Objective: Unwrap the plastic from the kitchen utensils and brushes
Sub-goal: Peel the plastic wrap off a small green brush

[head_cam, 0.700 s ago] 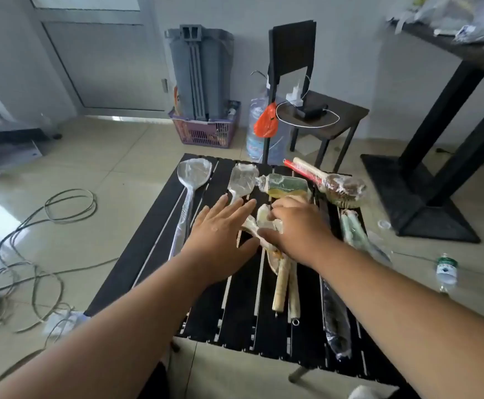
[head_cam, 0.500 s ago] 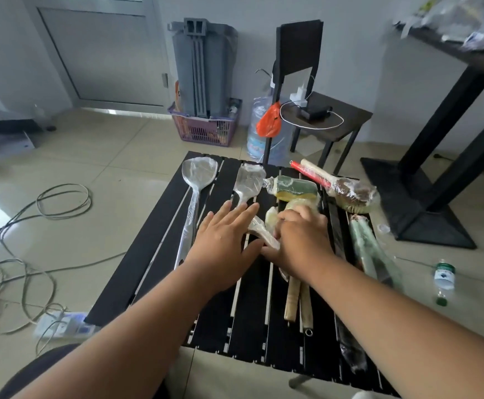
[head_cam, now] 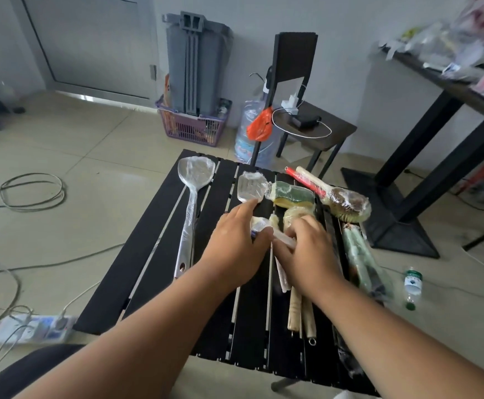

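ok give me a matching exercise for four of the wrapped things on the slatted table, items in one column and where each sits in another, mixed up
Items
1. metal ladle
2. green and yellow sponge
3. round brush with the red handle
4. wooden-handled utensils

Places
A. far right corner of the table
B. under the right hand, handles pointing toward the person
C. alone along the left side
D. far middle, beside the small clear-wrapped spatula

Pairs: 1-C, 2-D, 3-A, 4-B
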